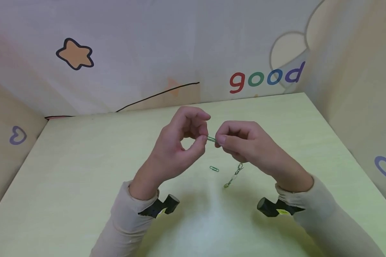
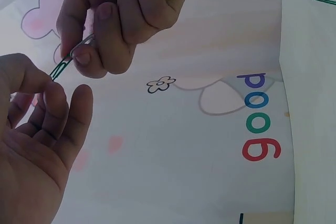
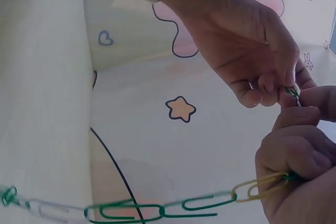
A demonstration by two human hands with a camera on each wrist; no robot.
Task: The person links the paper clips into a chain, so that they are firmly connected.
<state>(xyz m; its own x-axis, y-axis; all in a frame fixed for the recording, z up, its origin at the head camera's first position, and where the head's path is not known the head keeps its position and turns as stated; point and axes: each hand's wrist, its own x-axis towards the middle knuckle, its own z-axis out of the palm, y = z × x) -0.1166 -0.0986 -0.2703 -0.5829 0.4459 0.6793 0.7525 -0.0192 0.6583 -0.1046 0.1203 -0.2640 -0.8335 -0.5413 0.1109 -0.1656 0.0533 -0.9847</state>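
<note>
Soft light fills the head view, with pale glare on the desk [image 1: 83, 160] below the left hand [image 1: 180, 146] and right hand [image 1: 246, 141], between diffuse shadows. Wrist views look dimmer, hazier; the paperclip chain [image 3: 163, 211] blurs farthest from the right hand.

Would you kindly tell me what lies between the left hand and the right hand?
A green paper clip spans the gap between the left hand and the right hand; the head view shows this, as does the left wrist view.
</note>
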